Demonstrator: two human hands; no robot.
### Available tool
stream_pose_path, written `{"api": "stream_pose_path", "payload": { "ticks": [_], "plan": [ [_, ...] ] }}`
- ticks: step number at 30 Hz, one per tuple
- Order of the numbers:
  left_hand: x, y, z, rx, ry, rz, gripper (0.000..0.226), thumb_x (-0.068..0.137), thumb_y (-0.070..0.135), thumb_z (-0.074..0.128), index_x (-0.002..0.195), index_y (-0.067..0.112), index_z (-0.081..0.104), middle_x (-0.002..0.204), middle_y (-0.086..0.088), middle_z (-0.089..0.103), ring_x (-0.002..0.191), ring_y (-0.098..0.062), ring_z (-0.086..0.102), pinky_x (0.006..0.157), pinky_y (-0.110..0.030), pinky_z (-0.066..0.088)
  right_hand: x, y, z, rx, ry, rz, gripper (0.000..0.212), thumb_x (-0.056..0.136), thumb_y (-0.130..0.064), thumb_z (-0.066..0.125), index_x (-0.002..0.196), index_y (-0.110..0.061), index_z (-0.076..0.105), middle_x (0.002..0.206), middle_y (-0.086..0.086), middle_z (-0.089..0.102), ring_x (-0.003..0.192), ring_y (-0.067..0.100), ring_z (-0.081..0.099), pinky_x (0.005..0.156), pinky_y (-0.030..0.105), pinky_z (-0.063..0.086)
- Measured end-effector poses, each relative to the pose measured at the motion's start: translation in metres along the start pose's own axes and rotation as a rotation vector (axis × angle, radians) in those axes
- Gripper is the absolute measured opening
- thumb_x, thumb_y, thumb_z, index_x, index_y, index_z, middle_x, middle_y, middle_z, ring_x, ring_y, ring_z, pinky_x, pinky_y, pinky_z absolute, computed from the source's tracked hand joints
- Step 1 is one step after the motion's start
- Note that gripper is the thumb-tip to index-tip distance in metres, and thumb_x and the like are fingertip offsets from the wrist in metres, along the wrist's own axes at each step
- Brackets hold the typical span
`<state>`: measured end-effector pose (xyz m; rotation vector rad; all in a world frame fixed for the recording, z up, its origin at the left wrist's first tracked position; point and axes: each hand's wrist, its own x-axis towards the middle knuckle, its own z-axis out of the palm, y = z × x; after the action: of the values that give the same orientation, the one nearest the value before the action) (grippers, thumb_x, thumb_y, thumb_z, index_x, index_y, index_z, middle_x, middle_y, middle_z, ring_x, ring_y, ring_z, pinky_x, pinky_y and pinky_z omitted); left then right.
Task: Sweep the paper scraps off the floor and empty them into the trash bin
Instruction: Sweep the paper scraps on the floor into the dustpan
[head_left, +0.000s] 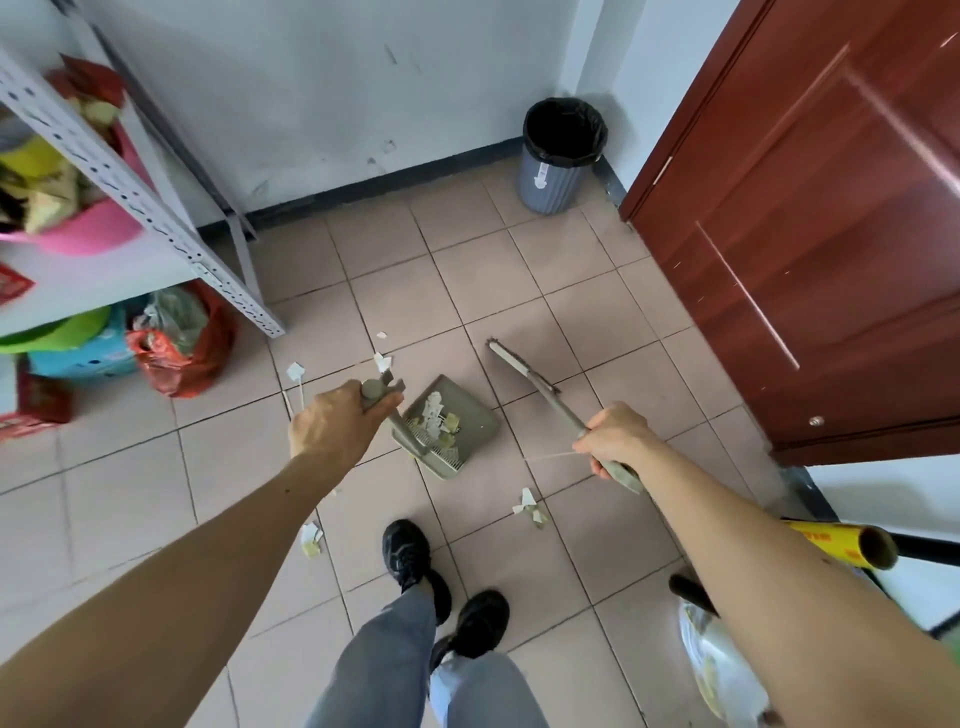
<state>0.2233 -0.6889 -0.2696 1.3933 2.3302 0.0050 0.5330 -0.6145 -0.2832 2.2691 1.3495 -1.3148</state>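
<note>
A person stands on a tiled floor (545, 270) mid-sweep, the left hand (332, 423) with fingers wrapped around the dustpan (452, 415) handle and the right hand (615, 439) closed on the broom (524, 371) handle. Some paper scraps (436, 415) already lie in the pan, while others (530, 506) remain scattered near the shoes and ahead of the pan. Gathering those strays looks due next, before the load goes to the trash bin (553, 179) in the far corner.

both arms were bare, with no sleeves near the left hand (332, 423) or the right hand (615, 436). below the hands, the person wore grey trousers (384, 660) and chunky black shoes (408, 553) with black laces.
</note>
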Motion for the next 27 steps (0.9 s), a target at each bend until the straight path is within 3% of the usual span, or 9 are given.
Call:
{"api": "stream_pose_path", "payload": {
  "ticks": [4,8,12,18,22,27],
  "plan": [
    [-0.041,-0.017,0.012,-0.014,0.031,-0.088,0.057,0.086,0.071,0.042,0.088,0.016,0.057,0.079,-0.002,0.055,0.076,-0.028,0.054,0.064,-0.033,0.039,-0.006,0.011,0.015,-0.001,-0.006,-0.037,0.014,0.088,-0.006,0.071,0.102,-0.001,0.069,0.087,0.018,0.071,0.039,0.015,0.06,0.032,0.015,0.043],
    [-0.074,-0.039,0.017,-0.035,0.034,-0.151,0.057,0.085,0.072,0.042,0.086,0.017,0.056,0.081,-0.005,0.061,0.076,-0.029,0.057,0.063,-0.034,0.042,-0.013,0.01,0.035,-0.036,-0.018,-0.08,0.014,0.087,-0.006,0.07,0.099,0.001,0.07,0.078,0.015,0.069,0.031,0.014,0.057,0.031,0.015,0.042],
    [-0.096,-0.059,0.012,-0.059,0.038,-0.21,0.053,0.084,0.072,0.044,0.081,0.02,0.054,0.08,-0.003,0.058,0.077,-0.03,0.057,0.065,-0.034,0.043,-0.02,0.003,0.058,-0.086,-0.047,-0.118,0.016,0.086,-0.006,0.069,0.1,0.002,0.07,0.088,0.019,0.073,0.039,0.018,0.06,0.032,0.018,0.045],
    [-0.124,-0.093,0.008,-0.053,0.062,-0.28,0.054,0.084,0.072,0.045,0.078,0.019,0.053,0.081,-0.005,0.062,0.077,-0.03,0.056,0.063,-0.033,0.039,-0.03,-0.001,0.095,-0.174,-0.065,-0.149,0.018,0.083,-0.004,0.066,0.1,0.002,0.068,0.09,0.02,0.072,0.026,0.014,0.055,0.035,0.022,0.049],
    [-0.129,-0.108,0.006,-0.04,0.063,-0.283,0.054,0.085,0.071,0.044,0.079,0.018,0.052,0.084,-0.008,0.064,0.078,-0.031,0.058,0.062,-0.033,0.04,-0.04,-0.005,0.111,-0.166,-0.07,-0.144,0.015,0.085,-0.003,0.065,0.098,0.003,0.067,0.079,0.017,0.069,0.03,0.016,0.057,0.046,0.029,0.055],
    [-0.128,-0.125,0.012,-0.012,0.034,-0.273,0.055,0.086,0.07,0.043,0.083,0.017,0.055,0.089,-0.009,0.066,0.085,-0.032,0.062,0.065,-0.034,0.041,-0.055,-0.007,0.128,-0.174,-0.103,-0.138,0.018,0.086,-0.003,0.065,0.103,0.004,0.065,0.082,0.018,0.067,0.021,0.012,0.051,0.031,0.018,0.045]
  ]
}}
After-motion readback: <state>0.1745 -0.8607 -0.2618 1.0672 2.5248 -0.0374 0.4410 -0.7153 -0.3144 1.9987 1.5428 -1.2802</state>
